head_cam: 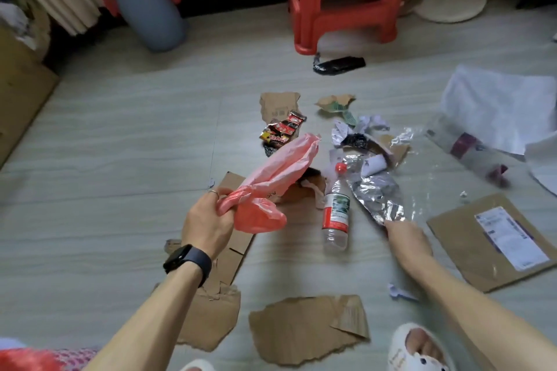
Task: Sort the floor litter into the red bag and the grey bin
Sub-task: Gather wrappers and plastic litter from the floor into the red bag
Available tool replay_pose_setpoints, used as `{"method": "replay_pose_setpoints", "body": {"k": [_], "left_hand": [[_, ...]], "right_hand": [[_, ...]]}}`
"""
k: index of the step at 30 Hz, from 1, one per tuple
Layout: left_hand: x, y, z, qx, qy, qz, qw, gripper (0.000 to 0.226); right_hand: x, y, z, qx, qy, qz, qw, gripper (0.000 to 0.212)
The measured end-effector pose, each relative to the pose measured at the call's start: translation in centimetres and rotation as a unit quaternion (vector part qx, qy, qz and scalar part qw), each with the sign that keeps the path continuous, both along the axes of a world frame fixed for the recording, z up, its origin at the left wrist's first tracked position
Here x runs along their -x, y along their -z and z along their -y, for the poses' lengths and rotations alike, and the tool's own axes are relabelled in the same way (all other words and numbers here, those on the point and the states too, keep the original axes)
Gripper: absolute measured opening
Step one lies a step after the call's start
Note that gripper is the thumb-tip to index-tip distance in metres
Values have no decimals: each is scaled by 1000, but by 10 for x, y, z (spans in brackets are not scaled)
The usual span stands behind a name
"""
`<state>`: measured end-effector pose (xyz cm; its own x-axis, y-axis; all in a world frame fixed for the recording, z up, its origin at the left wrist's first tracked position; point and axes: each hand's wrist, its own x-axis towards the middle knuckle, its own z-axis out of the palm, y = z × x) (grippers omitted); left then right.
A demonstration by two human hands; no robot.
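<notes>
My left hand [208, 220] grips a crumpled red plastic bag [271, 178] and holds it above the floor, over a strip of cardboard. My right hand [405, 238] reaches down to the near end of a silver foil wrapper [376, 190] and touches it; whether the fingers pinch it is hidden. An empty clear bottle [336, 211] with a red cap lies between the hands. The grey bin [147, 3], lined with a red bag, stands at the back left by the wall.
Torn cardboard pieces [307, 328] lie near my feet, and a labelled cardboard mailer [494, 238] at right. Snack wrappers [281, 131], crumpled paper [367, 125] and clear plastic [470, 144] litter the middle. A red stool [343, 0] and fan base [452, 3] stand behind.
</notes>
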<state>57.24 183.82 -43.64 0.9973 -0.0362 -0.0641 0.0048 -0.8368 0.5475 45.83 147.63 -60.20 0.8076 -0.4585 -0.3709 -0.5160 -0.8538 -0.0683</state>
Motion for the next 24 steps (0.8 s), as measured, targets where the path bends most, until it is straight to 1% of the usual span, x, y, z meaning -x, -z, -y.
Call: {"method": "replay_pose_setpoints", "body": {"k": [2, 4, 5, 8, 11, 12, 14, 17, 18, 20, 22, 24], "left_hand": [[0, -18, -9, -10, -1, 13, 1000, 17], [3, -44, -22, -13, -3, 31, 999, 18], [6, -63, -30, -14, -8, 43, 999, 18], [16, -113, -55, -10, -29, 81, 996, 16], [35, -159, -85, 3, -47, 119, 992, 12], [39, -167, -92, 4, -53, 127, 990, 11], [48, -188, -109, 4, -61, 146, 987, 10], [70, -220, -142, 8, -88, 169, 982, 9], [75, -228, -152, 15, -98, 177, 979, 8], [91, -247, -178, 28, -120, 195, 973, 4], [111, -262, -210, 26, -150, 214, 965, 7], [136, -273, -248, 23, -183, 228, 956, 12]], "right_hand": [[-2, -29, 4, -60, 59, 37, 996, 32], [-2, -72, 0, -121, 110, 109, 980, 34], [-3, -99, -4, -147, 118, 143, 972, 35], [-6, -175, -23, -193, 103, 197, 956, 31], [-8, -244, -48, -252, 84, 219, 939, 20], [-9, -261, -55, -272, 92, 214, 934, 19], [-13, -294, -74, -269, 72, 223, 934, 30], [-20, -342, -109, -238, 28, 295, 925, 48], [-23, -357, -122, -237, 18, 315, 919, 49], [-30, -388, -156, -248, -31, 337, 908, 40], [-36, -413, -197, -260, -97, 326, 904, 26], [-40, -433, -246, -268, -170, 312, 896, 20]]}}
